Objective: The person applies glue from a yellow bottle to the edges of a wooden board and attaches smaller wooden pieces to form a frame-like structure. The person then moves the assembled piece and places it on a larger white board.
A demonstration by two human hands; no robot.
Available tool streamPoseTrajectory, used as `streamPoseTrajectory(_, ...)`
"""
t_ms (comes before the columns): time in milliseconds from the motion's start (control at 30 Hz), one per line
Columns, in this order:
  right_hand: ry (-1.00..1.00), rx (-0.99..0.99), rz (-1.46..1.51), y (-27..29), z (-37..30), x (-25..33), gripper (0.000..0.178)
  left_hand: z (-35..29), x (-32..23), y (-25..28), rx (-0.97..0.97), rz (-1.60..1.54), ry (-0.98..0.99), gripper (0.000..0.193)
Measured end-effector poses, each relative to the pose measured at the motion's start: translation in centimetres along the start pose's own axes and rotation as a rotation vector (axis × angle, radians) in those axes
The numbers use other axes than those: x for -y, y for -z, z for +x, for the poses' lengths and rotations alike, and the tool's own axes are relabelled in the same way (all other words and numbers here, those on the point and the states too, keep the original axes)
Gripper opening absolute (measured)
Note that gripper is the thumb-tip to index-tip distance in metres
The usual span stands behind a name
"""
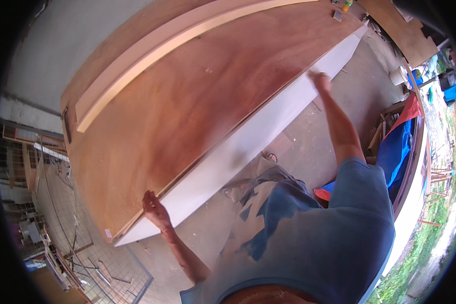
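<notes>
A large reddish-brown plywood sheet (197,116) lies before me, running from the near left to the far right. Along its near edge stands a long white board (228,162), its pale face turned toward me. My left hand (157,210) is closed over the edge where board and plywood meet, close to the left corner. Farther along, with the arm stretched out, my right hand (320,81) is closed over the same edge; its fingers are slightly blurred. The undersides of both pieces are hidden.
A long pale timber strip (152,58) lies along the plywood's far side. A dark metal tool (66,126) rests at its left edge. Wire mesh (106,268) is at lower left; a blue tarp (397,152) and white bucket (397,76) are at right.
</notes>
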State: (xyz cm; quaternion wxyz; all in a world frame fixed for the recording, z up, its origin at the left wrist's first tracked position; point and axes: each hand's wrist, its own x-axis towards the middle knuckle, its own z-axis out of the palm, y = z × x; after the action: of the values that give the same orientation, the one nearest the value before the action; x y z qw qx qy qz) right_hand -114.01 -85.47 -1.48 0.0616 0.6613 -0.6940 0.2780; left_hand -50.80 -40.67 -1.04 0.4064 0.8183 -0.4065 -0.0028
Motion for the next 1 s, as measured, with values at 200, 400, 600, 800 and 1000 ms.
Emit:
streamPoseTrajectory(200,0.131,-0.174,0.204,-2.0,-0.5,3.9,0.042,3.0,-11.8,-12.5,0.143,-0.18,-0.314,0.014)
streamPoseTrajectory(400,0.818,0.441,0.955,-8.0,-13.1,27.5,0.044,3.8,-25.7,-22.1,0.145,-0.237,-0.538,0.017)
streamPoseTrajectory(600,0.997,0.166,0.806,-9.9,-8.1,22.1,0.046,1.0,-28.1,-27.4,0.146,0.034,-0.365,0.018)
streamPoseTrajectory(800,0.19,0.367,0.514,-12.8,6.8,-10.1,0.066,0.2,-28.0,-31.2,0.108,0.157,-0.155,0.018)
streamPoseTrajectory(1000,-0.381,-0.251,-0.162,-1.5,14.6,-36.8,0.057,4.7,-31.4,-41.5,0.093,0.196,-0.321,0.02)
